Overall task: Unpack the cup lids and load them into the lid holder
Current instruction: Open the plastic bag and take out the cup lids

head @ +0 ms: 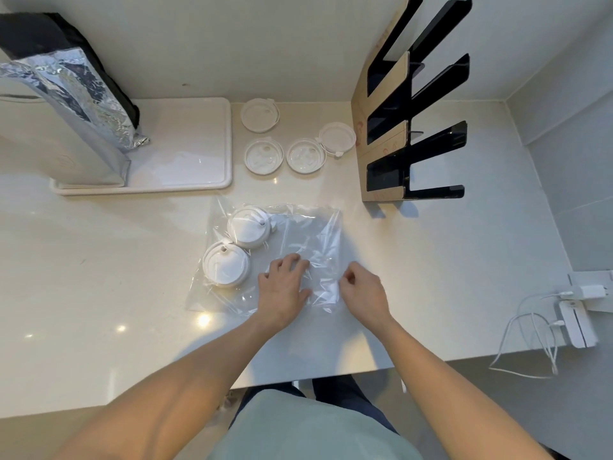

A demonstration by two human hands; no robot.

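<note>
- Our left hand point(282, 287) lies flat on the clear bag point(282, 257), fingers spread and pressing the film to the counter point(99, 277).
- Our right hand point(361, 290) is curled, thumb and fingertips pinched on the bag's right edge, probably near its mouth; we can't confirm a seam.
- Bag: thin, soft, slippery film. It will crumple and slide if not pinned. We judge it's best to grip the edge, not the middle.
- 2 lids are inside the bag at its left side: 1 far point(249, 227), 1 near point(226, 264). They sit just beside each other, edges about touching.
- 4 lids are loose on the counter between tray point(212, 144) and holder point(411, 127): 1 at the back point(259, 115), 2 side by side in front of it point(264, 156) point(306, 156), 1 nearest the holder point(337, 137), touching its neighbour.
- Total: 6 lids in view, 0 visible in the holder.
- Lids look light, thin, stiff-ish white plastic; rims could flex or crack if squeezed. We'd take them by the rim; the sip tab is a weak grip.
- Holder: 1 black slotted rack, still part-wrapped in brown card. Slots look empty.
- Also here: 1 foil bag point(76, 91) standing on the tray, 1 charger with cable point(577, 307) far right.
- Our read: still unpacking; loading not yet begun.
</note>
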